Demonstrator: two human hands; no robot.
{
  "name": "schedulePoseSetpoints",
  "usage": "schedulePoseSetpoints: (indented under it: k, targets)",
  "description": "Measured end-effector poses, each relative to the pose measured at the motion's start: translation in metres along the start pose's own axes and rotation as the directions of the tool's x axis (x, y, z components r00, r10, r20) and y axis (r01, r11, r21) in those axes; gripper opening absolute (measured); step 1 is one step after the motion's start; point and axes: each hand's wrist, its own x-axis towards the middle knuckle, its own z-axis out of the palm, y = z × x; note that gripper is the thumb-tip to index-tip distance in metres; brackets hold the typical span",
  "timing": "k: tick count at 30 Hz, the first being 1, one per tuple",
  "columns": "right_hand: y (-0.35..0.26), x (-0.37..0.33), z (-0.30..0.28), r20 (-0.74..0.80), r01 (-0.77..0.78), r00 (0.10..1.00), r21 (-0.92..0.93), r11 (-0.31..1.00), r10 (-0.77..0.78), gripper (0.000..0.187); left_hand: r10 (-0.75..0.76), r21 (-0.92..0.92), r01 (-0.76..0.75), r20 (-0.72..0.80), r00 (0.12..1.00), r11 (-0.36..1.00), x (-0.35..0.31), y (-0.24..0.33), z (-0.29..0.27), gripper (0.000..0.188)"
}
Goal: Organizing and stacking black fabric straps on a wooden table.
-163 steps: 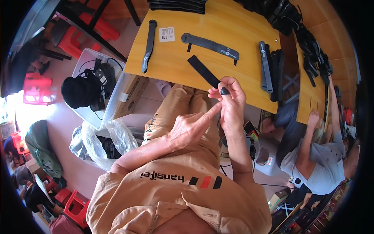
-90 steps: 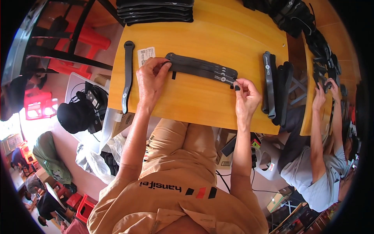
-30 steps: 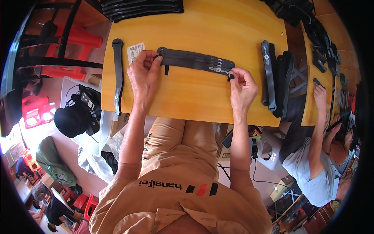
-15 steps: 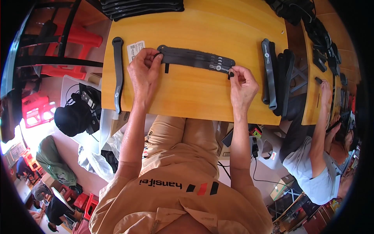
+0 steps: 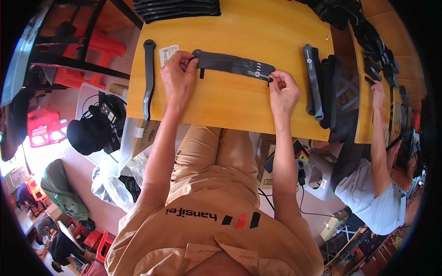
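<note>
A fanned bundle of black straps [image 5: 232, 65] is stretched between my two hands just over the yellow table [image 5: 230, 106]. My left hand [image 5: 178, 78] pinches its left end, by a slot in the strap. The right end is pinched between thumb and fingers of my right hand [image 5: 284, 91], where a small black tab shows. Another short black tab hangs below the bundle near my left fingers. To the left lies a single black strap [image 5: 148, 78], lengthwise. A white printed label [image 5: 168, 54] lies partly behind my left hand.
Several loose black straps [image 5: 315, 83] lie at the table's right side. A stack of black straps [image 5: 177, 10] sits at the far left edge. A white bin with black items [image 5: 92, 133] stands left of the table. At right, a co-worker's arm [image 5: 378, 124] reaches over another table.
The table has shifted slightly upward in the picture. My hands keep their pinch on both ends of the strap bundle, and the straps have shifted only slightly.
</note>
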Motion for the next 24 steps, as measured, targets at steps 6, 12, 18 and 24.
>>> schedulePoseSetpoints:
  k: [6, 12, 18, 24]
  targets:
    - [-0.003, 0.0, 0.0, 0.001, 0.016, 1.0, -0.063, 0.998, -0.016, 0.009, 0.085, 0.009, -0.085, -0.013, 0.996, 0.996, 0.001, -0.002, -0.003, 0.01]
    - [0.002, 0.0, 0.0, 0.006, 0.038, 0.999, -0.116, 0.992, -0.037, 0.008, -0.008, -0.014, 0.008, 0.02, 1.0, 1.0, 0.003, -0.003, -0.004, 0.014]
    - [0.004, 0.001, 0.001, -0.02, 0.08, 0.996, -0.135, 0.988, -0.083, 0.006, 0.037, 0.026, -0.037, 0.011, 0.999, 0.999, 0.005, -0.01, -0.004, 0.015]
    - [0.017, 0.002, -0.003, -0.097, 0.125, 0.987, -0.051, 0.991, -0.13, 0.006, 0.077, 0.009, -0.077, -0.036, 0.996, 0.997, 0.0, -0.005, -0.006, 0.014]
